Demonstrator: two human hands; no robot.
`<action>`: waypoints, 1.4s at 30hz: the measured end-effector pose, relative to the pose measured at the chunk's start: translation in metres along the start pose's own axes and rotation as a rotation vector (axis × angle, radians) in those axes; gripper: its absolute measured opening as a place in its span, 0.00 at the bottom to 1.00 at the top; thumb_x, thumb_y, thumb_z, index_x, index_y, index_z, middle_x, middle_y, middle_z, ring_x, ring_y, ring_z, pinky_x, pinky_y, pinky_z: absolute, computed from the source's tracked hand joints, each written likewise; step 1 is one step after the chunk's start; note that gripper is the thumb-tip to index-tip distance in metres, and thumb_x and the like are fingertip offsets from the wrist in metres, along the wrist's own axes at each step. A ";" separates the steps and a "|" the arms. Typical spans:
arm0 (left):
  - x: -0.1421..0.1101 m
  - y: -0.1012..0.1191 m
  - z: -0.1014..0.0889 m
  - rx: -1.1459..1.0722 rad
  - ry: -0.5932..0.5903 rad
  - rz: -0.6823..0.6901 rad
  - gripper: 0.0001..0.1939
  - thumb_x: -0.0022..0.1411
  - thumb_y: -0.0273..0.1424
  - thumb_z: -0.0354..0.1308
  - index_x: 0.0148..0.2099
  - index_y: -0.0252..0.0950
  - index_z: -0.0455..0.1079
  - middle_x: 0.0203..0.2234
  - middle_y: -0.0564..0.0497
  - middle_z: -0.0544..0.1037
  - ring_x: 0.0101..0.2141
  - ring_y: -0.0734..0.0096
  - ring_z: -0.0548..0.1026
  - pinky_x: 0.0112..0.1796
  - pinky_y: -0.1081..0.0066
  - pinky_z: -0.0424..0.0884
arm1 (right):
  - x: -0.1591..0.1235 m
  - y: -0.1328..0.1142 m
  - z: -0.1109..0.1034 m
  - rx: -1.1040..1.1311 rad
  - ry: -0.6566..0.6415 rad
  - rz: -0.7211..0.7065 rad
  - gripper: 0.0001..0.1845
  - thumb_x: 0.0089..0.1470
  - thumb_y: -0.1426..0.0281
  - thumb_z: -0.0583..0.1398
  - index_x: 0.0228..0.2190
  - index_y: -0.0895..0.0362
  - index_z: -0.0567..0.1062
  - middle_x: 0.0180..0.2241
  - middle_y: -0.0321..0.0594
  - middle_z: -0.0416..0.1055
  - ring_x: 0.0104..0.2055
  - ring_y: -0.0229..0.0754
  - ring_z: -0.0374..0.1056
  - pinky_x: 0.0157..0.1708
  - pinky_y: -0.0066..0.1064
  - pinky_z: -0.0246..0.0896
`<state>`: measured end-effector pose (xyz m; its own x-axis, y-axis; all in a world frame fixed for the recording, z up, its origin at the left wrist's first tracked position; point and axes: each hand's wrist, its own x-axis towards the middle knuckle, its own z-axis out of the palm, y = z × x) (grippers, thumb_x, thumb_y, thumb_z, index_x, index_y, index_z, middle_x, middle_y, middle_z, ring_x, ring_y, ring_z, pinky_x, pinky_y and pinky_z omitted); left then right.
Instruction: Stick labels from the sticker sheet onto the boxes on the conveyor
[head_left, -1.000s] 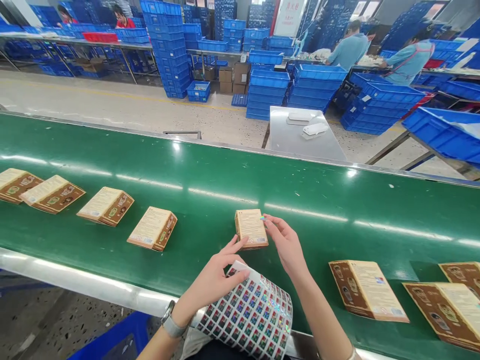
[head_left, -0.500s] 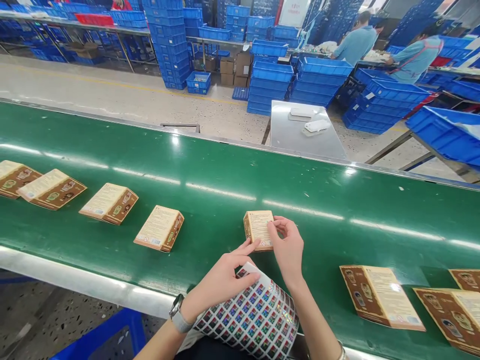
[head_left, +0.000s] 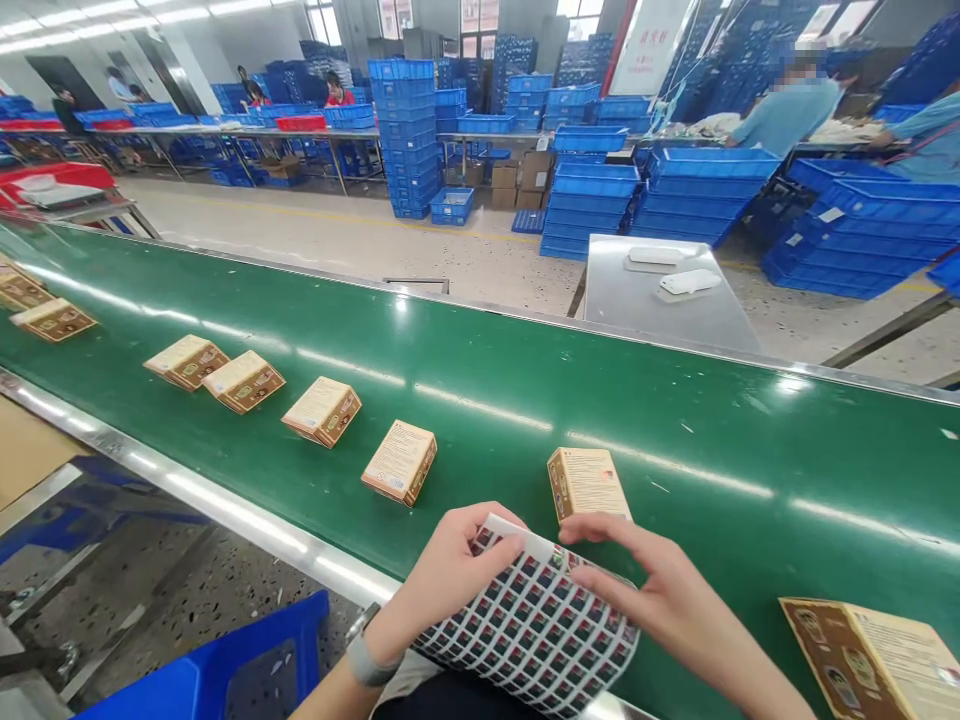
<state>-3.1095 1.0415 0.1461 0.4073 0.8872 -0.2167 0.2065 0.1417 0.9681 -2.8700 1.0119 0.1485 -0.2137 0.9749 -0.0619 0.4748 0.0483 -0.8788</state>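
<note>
My left hand (head_left: pixel 469 562) grips the upper edge of a sheet of small shiny square stickers (head_left: pixel 544 625), thumb on top. The sheet curves down toward my lap. Over its upper right part is my right hand (head_left: pixel 656 580), thumb and fingers apart, with nothing visible between them. Whether the fingertips touch the sheet, I cannot tell. Just beyond them a small cream and brown printed box (head_left: pixel 589 480) lies on the green conveyor belt (head_left: pixel 480 400). A small reddish sticker (head_left: pixel 608 474) is on its printed face, and my right fingers hide its near edge.
Several similar boxes lie along the belt to the left, the nearest box (head_left: pixel 400 460) among them. A flatter carton (head_left: pixel 874 660) lies at right. Beyond the belt stand a metal table (head_left: pixel 660 310), stacked blue crates (head_left: pixel 589 210) and co-workers. A blue stool (head_left: pixel 217 665) is lower left.
My right hand has left the box and come back over the sticker sheet, its fingers spreading. My left fingers have come off the box. A reddish sticker now shows on it. The view has tilted up and left.
</note>
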 end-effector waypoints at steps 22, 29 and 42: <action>-0.031 0.003 -0.009 0.106 0.152 -0.030 0.11 0.63 0.36 0.59 0.34 0.36 0.80 0.28 0.51 0.82 0.31 0.66 0.78 0.34 0.72 0.71 | -0.013 -0.034 0.058 -0.453 0.347 -0.557 0.11 0.63 0.77 0.57 0.40 0.49 0.75 0.47 0.40 0.76 0.52 0.52 0.69 0.58 0.52 0.50; -0.036 -0.028 -0.065 0.283 0.215 0.158 0.08 0.61 0.35 0.62 0.33 0.42 0.81 0.54 0.50 0.77 0.63 0.51 0.61 0.60 0.53 0.61 | 0.043 -0.005 0.082 0.475 0.284 0.050 0.13 0.60 0.55 0.61 0.38 0.51 0.76 0.52 0.44 0.74 0.54 0.53 0.70 0.55 0.48 0.64; -0.031 -0.042 -0.053 0.201 -0.041 0.032 0.07 0.58 0.29 0.63 0.35 0.44 0.82 0.59 0.52 0.71 0.68 0.54 0.52 0.66 0.50 0.50 | 0.095 0.012 0.119 0.571 0.355 0.197 0.20 0.49 0.51 0.67 0.32 0.56 0.79 0.49 0.48 0.75 0.50 0.55 0.71 0.48 0.44 0.69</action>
<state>-3.1776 1.0314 0.1184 0.4512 0.8708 -0.1953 0.3648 0.0198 0.9309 -2.9861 1.0788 0.0761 0.1683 0.9706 -0.1723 -0.0680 -0.1630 -0.9843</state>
